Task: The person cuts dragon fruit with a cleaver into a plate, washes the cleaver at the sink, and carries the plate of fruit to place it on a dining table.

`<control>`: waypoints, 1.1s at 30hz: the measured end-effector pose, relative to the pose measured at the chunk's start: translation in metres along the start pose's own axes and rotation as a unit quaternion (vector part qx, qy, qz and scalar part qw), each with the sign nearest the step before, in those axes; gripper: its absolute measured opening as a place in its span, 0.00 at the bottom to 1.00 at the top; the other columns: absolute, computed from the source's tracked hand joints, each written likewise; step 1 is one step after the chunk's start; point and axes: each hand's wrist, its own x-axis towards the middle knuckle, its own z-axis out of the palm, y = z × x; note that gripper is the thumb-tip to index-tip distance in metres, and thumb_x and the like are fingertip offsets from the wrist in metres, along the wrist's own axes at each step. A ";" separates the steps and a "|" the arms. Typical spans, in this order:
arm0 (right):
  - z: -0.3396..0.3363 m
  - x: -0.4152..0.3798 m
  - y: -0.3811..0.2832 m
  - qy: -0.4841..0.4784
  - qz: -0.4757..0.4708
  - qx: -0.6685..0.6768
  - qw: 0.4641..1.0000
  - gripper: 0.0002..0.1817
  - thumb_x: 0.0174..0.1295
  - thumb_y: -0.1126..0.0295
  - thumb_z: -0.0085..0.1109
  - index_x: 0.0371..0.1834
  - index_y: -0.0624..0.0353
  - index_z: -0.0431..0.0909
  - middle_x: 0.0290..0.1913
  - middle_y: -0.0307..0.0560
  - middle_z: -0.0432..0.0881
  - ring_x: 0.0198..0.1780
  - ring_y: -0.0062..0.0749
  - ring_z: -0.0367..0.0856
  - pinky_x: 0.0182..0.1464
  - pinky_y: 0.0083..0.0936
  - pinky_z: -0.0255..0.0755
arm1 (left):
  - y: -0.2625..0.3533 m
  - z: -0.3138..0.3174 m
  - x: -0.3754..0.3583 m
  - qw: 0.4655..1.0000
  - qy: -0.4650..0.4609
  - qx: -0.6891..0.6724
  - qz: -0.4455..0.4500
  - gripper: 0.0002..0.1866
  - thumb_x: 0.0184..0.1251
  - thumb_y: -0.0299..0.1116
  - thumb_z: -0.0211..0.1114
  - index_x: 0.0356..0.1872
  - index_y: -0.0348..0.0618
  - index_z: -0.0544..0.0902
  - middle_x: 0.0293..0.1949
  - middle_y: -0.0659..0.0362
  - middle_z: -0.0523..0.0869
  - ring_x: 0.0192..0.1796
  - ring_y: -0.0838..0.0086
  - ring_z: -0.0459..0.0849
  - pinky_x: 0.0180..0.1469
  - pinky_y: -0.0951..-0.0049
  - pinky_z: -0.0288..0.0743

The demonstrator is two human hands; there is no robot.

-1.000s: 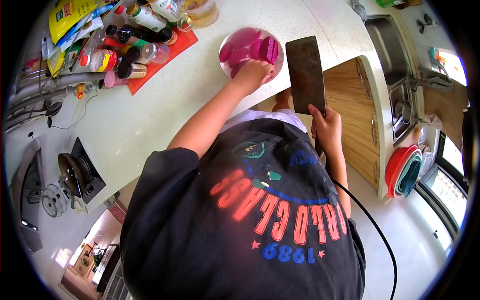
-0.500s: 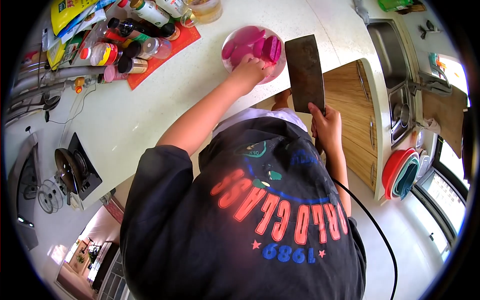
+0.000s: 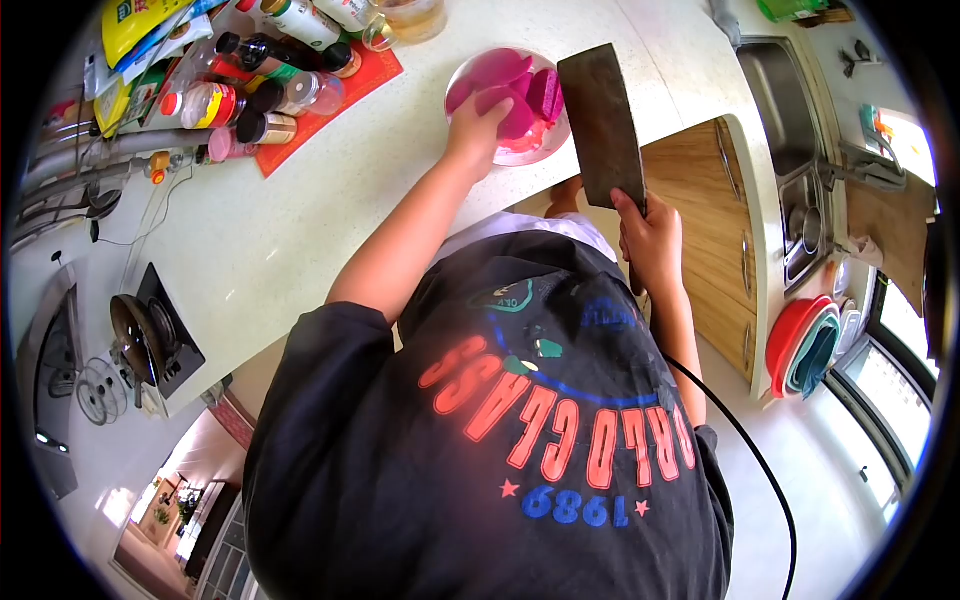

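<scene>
A white plate or shallow bowl (image 3: 556,146) on the counter holds several magenta pieces, among them a thick ridged block (image 3: 545,95) at its right side. My left hand (image 3: 474,135) reaches over the plate's near left rim, closed on a rounded magenta slice (image 3: 514,114), with the thumb on the near side and the other fingers mostly hidden. In my right hand (image 3: 652,238) is a cleaver (image 3: 606,130), gripped by its handle. Its broad dark blade points up and away, just right of the plate and past the counter edge.
Bottles and jars (image 3: 265,130) crowd a red mat (image 3: 375,75) at the back left, near a glass jug (image 3: 410,20). A pan (image 3: 137,335) sits on the hob at left. A sink (image 3: 780,110) and stacked basins (image 3: 800,345) are at right.
My left hand has moved left on the plate and now grips a slice that lifts toward the near side. The cleaver has shifted slightly left and away.
</scene>
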 end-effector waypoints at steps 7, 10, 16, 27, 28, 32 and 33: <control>0.006 -0.006 -0.013 0.014 -0.161 -0.162 0.973 0.14 0.69 0.64 0.63 0.31 0.66 0.81 0.14 0.49 0.69 0.15 0.30 0.68 0.22 0.31 0.61 | 0.006 0.014 -0.026 0.991 -0.072 -0.101 -0.051 0.24 0.61 0.15 0.64 0.60 0.37 0.74 0.55 0.53 0.80 0.57 0.63 0.81 0.59 0.64 0.80; 0.010 -0.007 -0.016 0.024 -0.198 -0.197 0.960 0.13 0.69 0.64 0.64 0.33 0.65 0.83 0.15 0.55 0.70 0.16 0.40 0.68 0.23 0.34 0.62 | 0.000 0.015 -0.027 0.989 -0.082 -0.116 -0.036 0.24 0.61 0.13 0.64 0.59 0.37 0.75 0.51 0.52 0.83 0.55 0.63 0.84 0.58 0.65 0.81; 0.009 -0.007 -0.022 0.015 -0.197 -0.254 0.947 0.11 0.69 0.61 0.61 0.35 0.57 0.84 0.22 0.57 0.78 0.25 0.55 0.77 0.29 0.44 0.70 | 0.017 0.022 -0.040 0.990 -0.103 -0.088 -0.039 0.20 0.62 0.14 0.63 0.57 0.35 0.77 0.49 0.51 0.85 0.52 0.64 0.86 0.57 0.65 0.82; 0.010 -0.003 -0.024 -0.005 -0.202 -0.286 0.937 0.10 0.69 0.61 0.60 0.37 0.55 0.85 0.25 0.57 0.82 0.28 0.58 0.81 0.31 0.46 0.73 | 0.015 0.016 -0.039 0.982 -0.101 -0.153 -0.043 0.21 0.58 0.12 0.54 0.55 0.29 0.78 0.49 0.47 0.85 0.51 0.59 0.86 0.57 0.61 0.81; 0.011 -0.003 -0.024 -0.004 -0.206 -0.284 0.937 0.10 0.69 0.61 0.60 0.38 0.55 0.85 0.25 0.57 0.82 0.28 0.58 0.82 0.31 0.46 0.74 | 0.014 0.015 -0.038 0.981 -0.099 -0.159 -0.044 0.21 0.58 0.12 0.53 0.55 0.29 0.78 0.49 0.47 0.85 0.51 0.59 0.86 0.57 0.60 0.81; 0.012 -0.003 -0.024 0.002 -0.223 -0.287 0.932 0.10 0.69 0.62 0.61 0.39 0.55 0.86 0.26 0.55 0.83 0.28 0.56 0.82 0.31 0.45 0.74 | 0.015 0.016 -0.038 0.973 -0.073 -0.215 -0.046 0.22 0.55 0.11 0.51 0.53 0.31 0.78 0.48 0.50 0.84 0.49 0.62 0.84 0.54 0.65 0.79; 0.013 -0.004 -0.025 0.002 -0.224 -0.285 0.932 0.10 0.68 0.62 0.61 0.39 0.55 0.86 0.26 0.55 0.84 0.28 0.55 0.83 0.31 0.45 0.75 | 0.015 0.016 -0.037 0.972 -0.066 -0.220 -0.044 0.23 0.54 0.11 0.51 0.53 0.31 0.78 0.48 0.49 0.83 0.49 0.62 0.84 0.54 0.64 0.79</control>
